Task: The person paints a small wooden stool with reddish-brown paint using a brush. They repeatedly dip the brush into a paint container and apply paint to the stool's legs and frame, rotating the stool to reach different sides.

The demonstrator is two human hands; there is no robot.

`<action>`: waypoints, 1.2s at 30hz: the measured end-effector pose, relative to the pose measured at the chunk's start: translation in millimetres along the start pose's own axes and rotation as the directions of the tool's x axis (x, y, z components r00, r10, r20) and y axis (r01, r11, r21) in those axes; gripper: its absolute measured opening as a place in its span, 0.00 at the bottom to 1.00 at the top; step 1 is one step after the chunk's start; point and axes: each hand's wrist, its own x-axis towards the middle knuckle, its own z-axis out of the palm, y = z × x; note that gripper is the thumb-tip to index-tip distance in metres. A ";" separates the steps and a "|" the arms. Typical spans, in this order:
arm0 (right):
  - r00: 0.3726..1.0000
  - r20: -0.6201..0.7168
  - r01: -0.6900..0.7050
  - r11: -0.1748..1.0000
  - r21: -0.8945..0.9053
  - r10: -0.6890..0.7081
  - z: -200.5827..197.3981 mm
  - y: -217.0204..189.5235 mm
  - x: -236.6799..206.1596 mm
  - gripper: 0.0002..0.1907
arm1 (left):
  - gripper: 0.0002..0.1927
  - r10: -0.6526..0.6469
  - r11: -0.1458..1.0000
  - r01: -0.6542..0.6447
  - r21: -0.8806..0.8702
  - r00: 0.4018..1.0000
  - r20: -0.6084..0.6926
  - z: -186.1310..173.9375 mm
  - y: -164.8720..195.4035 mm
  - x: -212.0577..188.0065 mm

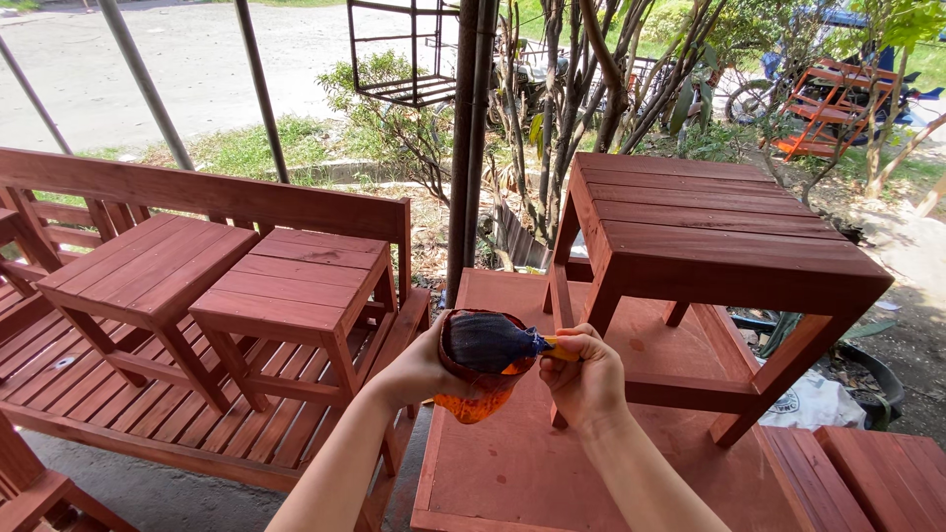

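Observation:
My left hand (419, 369) grips a small round container (475, 399) stained reddish brown and orange. My right hand (583, 379) holds a paintbrush by its yellow handle (558, 349), and the brush's dark bristles (485, 342) lie across the container's mouth. Both hands are over a flat red-brown board (512, 463). On that board, just beyond my right hand, stands a red-brown slatted wooden stool (709, 236) with its near leg close to my knuckles.
Two more red-brown stools (296, 286) (148, 266) rest on a slatted bench (187, 192) at the left. Other slatted pieces (867, 473) lie at the lower right. Metal poles (471, 138), shrubs and an orange rack (833, 103) stand behind.

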 end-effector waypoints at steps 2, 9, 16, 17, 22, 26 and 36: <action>1.000 0.007 0.009 1.000 0.009 -0.009 6.5 -1.5 -1.8 0.07 | 0.56 0.000 1.000 0.000 0.026 1.000 -0.004 -3.2 0.3 2.1; 0.967 0.232 0.197 0.887 -0.418 -0.105 45.5 -43.1 -8.2 0.06 | 0.57 -0.062 0.992 0.059 0.111 0.998 0.027 -15.6 4.0 5.6; 0.837 0.540 0.477 0.601 -0.641 -0.089 65.6 -79.5 -3.8 0.03 | 0.55 -0.051 0.949 0.048 0.312 0.999 0.002 -22.0 18.3 15.1; 0.800 0.596 0.541 0.518 -0.663 -0.073 65.3 -83.5 -3.5 0.04 | 0.55 -0.055 0.945 0.049 0.324 0.998 0.010 -23.2 18.4 14.4; 0.759 0.650 0.583 0.483 -0.654 -0.035 63.1 -95.8 -7.8 0.03 | 0.57 -0.057 0.978 0.047 0.201 0.997 0.047 -31.4 11.5 12.7; 0.697 0.717 0.667 0.400 -0.629 -0.034 67.3 -94.8 -14.7 0.03 | 0.59 -0.093 0.994 0.092 0.051 0.995 0.026 -31.5 -0.8 11.4; 0.484 0.875 0.873 -0.064 -0.484 -0.020 69.6 -63.9 -31.4 0.07 | 0.52 0.023 0.989 -0.015 -0.144 0.998 0.058 -21.0 -11.6 24.0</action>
